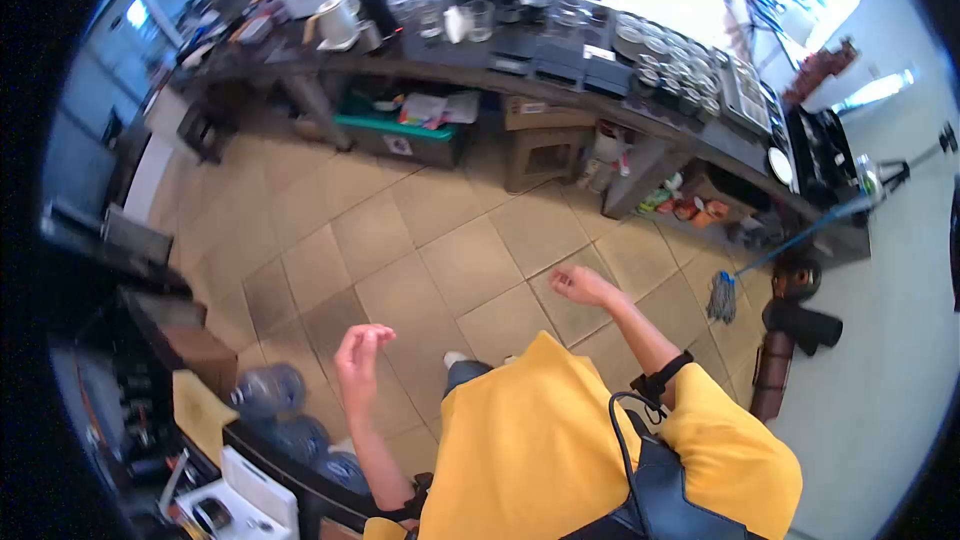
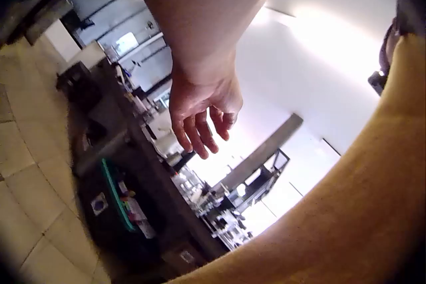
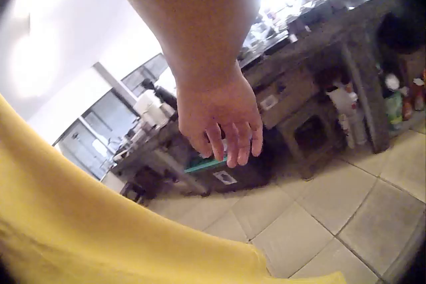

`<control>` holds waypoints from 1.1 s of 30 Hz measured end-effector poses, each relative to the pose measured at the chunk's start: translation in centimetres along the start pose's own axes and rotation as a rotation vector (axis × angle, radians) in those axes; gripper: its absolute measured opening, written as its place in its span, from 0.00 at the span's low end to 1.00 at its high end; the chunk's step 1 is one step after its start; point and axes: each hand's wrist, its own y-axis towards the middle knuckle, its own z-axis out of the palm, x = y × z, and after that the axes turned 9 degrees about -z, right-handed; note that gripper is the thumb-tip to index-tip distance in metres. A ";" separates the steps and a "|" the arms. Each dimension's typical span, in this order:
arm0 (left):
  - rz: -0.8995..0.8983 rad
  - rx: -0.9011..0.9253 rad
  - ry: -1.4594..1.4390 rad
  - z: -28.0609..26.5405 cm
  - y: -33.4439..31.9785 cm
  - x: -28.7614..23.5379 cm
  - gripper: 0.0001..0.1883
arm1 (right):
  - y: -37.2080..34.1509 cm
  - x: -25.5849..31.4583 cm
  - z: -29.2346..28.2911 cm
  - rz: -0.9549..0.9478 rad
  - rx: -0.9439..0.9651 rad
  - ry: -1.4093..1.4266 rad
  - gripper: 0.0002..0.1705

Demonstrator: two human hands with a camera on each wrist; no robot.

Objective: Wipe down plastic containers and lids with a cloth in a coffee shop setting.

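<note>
Both hands hang in the air over the tiled floor, in front of the person's yellow shirt (image 1: 530, 430). The left hand (image 1: 360, 360) is loosely bent and holds nothing; its relaxed fingers also show in the left wrist view, where the hand (image 2: 203, 111) hangs with fingers slightly apart. Lower right of it in the head view, the right hand (image 1: 583, 287) is likewise bare of any object. In the right wrist view the right hand (image 3: 221, 124) droops with its fingers loosely spread. A dark strap (image 1: 662, 377) circles the right forearm.
A long dark counter (image 1: 450, 65) runs across the far side, carrying glasses, jars (image 1: 665, 55) and a white kettle (image 1: 336, 22). Beneath it stand a teal-rimmed bin (image 1: 400, 140) and a stool (image 1: 545, 155). A mop (image 1: 722, 297) leans at right; large clear bottles (image 1: 270, 390) stand at left.
</note>
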 end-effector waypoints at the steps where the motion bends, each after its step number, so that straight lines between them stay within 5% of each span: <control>1: -0.023 0.069 0.041 1.7 1.9 -0.9 0.11 | -1.1 -1.4 -0.6 0.038 -0.030 -0.015 0.16; 8: -0.001 0.462 0.113 9.1 14.8 -2.6 0.17 | -4.4 -4.8 -4.1 0.299 -0.143 0.059 0.17; 16: 0.011 0.838 0.091 20.5 29.0 -6.1 0.15 | -4.1 -5.2 -9.9 0.464 -0.557 0.229 0.19; 21: 0.174 1.011 0.399 28.7 33.5 -9.5 0.11 | -5.3 -4.8 -11.5 0.570 -0.806 0.202 0.17; 26: 0.279 1.106 0.458 38.5 35.8 -12.0 0.11 | -6.9 -7.4 -14.9 0.631 -0.915 0.175 0.17; 33: 0.508 1.008 0.578 54.5 38.5 -14.9 0.14 | -8.4 -14.5 -26.1 0.569 -1.029 0.150 0.17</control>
